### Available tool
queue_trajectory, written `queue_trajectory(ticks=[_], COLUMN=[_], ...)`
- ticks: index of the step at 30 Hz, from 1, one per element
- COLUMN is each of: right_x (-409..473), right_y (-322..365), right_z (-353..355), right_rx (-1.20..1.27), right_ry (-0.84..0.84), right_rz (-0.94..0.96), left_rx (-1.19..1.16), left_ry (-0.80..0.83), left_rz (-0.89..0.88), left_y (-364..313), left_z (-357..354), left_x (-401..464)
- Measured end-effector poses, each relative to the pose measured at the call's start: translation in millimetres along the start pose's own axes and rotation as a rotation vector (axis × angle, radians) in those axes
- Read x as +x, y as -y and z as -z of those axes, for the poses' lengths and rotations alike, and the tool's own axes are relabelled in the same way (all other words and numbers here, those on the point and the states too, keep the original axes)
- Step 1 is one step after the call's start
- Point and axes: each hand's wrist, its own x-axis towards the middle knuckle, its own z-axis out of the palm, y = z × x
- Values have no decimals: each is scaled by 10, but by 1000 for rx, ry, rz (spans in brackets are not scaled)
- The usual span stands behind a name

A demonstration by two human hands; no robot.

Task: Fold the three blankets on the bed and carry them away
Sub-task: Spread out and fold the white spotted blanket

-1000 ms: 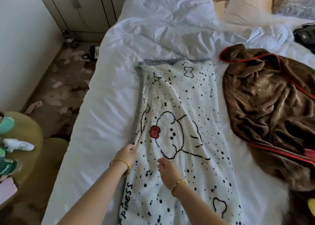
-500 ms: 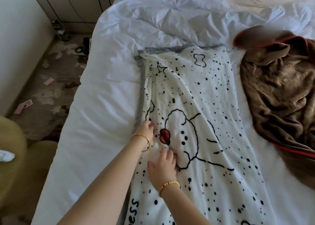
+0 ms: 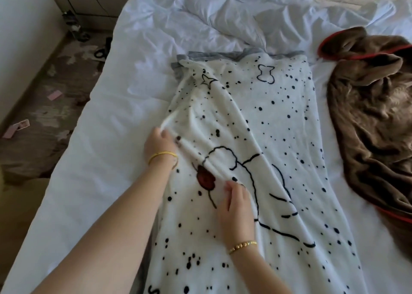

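Still folding the spotted blanket (image 3: 256, 137): left hand (image 3: 159, 142) pinching its nine-o'clock edge, right hand (image 3: 236, 204) pressing flat (fingers spread), next lifting toward three o'clock.

Brown blanket (image 3: 374, 120) cut off right

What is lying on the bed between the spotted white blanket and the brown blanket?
Nothing. In the head view, only a bare strip of the white bed sheet separates the spotted white blanket from the brown blanket; the two do not touch there.
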Motion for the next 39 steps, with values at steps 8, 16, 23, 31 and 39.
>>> queue_trajectory(ticks=[8, 16, 23, 31, 39], right_x=[601, 990, 1811, 2020, 2563], right_y=[-237, -450, -523, -547, -357], right_z=[357, 424, 418, 358, 539], right_rx=[-174, -274, -396, -358, -404], right_ry=[-77, -106, -51, -210, -218], right_rz=[-155, -53, -21, -35, 247], left_rx=[205, 322, 273, 12, 298], left_ry=[130, 133, 101, -196, -154], left_rz=[-232, -406, -352, 59, -773], left_y=[-187, -454, -815, -780, -1164], left_z=[-136, -266, -531, -297, -696], left_x=[83, 421, 682, 1072, 879])
